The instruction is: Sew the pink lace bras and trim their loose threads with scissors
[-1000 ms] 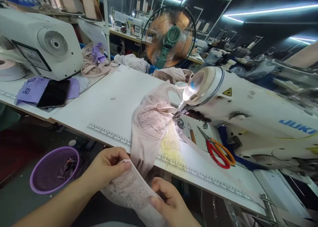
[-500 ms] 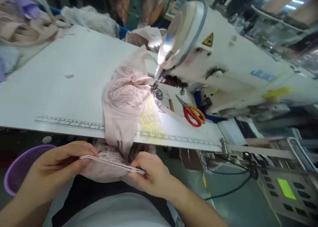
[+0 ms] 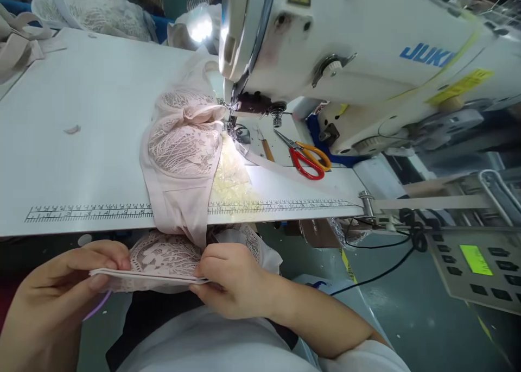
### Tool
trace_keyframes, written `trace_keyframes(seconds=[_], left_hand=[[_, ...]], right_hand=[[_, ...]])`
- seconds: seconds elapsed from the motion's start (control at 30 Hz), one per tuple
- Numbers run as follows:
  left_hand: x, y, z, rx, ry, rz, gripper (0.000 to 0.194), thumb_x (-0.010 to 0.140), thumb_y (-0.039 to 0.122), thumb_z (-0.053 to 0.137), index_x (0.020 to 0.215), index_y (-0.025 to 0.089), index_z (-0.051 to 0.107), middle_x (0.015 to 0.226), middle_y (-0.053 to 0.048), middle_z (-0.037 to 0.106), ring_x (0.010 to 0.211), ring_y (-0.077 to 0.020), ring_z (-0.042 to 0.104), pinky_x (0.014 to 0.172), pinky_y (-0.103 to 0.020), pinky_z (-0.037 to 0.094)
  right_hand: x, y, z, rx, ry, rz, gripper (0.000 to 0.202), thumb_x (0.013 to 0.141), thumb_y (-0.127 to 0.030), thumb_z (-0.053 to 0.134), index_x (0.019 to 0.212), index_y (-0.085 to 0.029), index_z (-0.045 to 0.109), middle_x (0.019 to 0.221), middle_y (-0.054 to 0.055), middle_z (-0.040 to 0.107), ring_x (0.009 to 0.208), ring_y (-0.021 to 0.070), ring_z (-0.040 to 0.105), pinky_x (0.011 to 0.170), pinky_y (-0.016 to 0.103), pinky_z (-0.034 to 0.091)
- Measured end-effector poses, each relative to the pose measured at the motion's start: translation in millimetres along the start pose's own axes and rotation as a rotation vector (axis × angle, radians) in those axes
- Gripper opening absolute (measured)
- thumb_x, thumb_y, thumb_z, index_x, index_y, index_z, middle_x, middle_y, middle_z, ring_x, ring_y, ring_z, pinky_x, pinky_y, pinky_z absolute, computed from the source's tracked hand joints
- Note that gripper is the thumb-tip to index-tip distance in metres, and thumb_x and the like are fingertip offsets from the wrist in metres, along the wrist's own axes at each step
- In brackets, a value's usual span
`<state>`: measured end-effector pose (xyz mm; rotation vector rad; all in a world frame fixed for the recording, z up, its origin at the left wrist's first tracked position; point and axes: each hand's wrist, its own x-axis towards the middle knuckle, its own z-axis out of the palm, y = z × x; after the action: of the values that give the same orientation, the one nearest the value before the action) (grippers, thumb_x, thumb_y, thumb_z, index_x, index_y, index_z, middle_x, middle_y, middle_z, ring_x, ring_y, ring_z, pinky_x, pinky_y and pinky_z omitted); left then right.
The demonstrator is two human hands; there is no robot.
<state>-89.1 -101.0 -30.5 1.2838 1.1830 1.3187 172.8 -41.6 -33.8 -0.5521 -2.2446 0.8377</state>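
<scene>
A pale pink lace garment (image 3: pixel 183 144) lies on the white table, its edge under the sewing machine's needle area, and hangs over the front edge. Below that edge, my left hand (image 3: pixel 69 279) pinches one end of a folded fabric edge (image 3: pixel 150 277) of the lace piece. The other end is between the fingers of my right hand (image 3: pixel 232 279). The strip is stretched nearly level between both hands, in front of the lap. Yellow lace (image 3: pixel 232 182) lies beside the garment.
The sewing machine (image 3: pixel 350 51) fills the upper right. Red and orange scissors (image 3: pixel 307 160) and a wooden-handled tool (image 3: pixel 267 150) lie near it. A printed ruler (image 3: pixel 93 212) runs along the table's front. A control panel (image 3: pixel 476 260) stands at right, fabric (image 3: pixel 93 13) behind.
The view has shifted, bringing the machine closer and moving the purple basket mostly out of sight. The folded edge between my hands is now more level. Both hands keep their hold.
</scene>
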Motion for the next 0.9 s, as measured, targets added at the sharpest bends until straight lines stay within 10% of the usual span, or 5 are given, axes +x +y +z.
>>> trace_keyframes(seconds=[0.2,0.67,0.9], left_hand=[[7,-2,6.2,-0.171,-0.124,0.036,0.01,0.082,0.02,0.069,0.089,0.023,0.076,0.082,-0.005,0.071,0.07,-0.0176,0.065,0.057,-0.025,0.055],[9,20,26.0,-0.139,0.045,-0.016,0.015,0.08,0.024,0.071,0.068,0.016,0.067,0.071,-0.004,0.064,0.058,-0.0116,0.056,0.051,-0.02,0.044],[3,27,11.1,0.319,0.005,0.007,0.014,0.082,0.01,0.063,0.082,0.023,0.068,0.082,-0.001,0.067,0.075,-0.0148,0.062,0.065,-0.021,0.05]], right_hand=[[-2,0,-5,0.287,-0.05,0.111,0.013,0.085,-0.023,0.053,0.074,-0.017,0.056,0.065,0.002,0.054,0.059,0.0135,0.05,0.053,0.024,0.039],[1,-3,-10,0.35,-0.205,0.204,0.018,0.09,-0.025,0.05,0.073,-0.02,0.053,0.07,0.001,0.053,0.064,0.0142,0.053,0.056,0.024,0.04],[3,-5,0,0.305,-0.14,0.147,0.019,0.091,-0.029,0.055,0.076,-0.017,0.06,0.069,0.004,0.058,0.063,0.0147,0.055,0.056,0.024,0.044]])
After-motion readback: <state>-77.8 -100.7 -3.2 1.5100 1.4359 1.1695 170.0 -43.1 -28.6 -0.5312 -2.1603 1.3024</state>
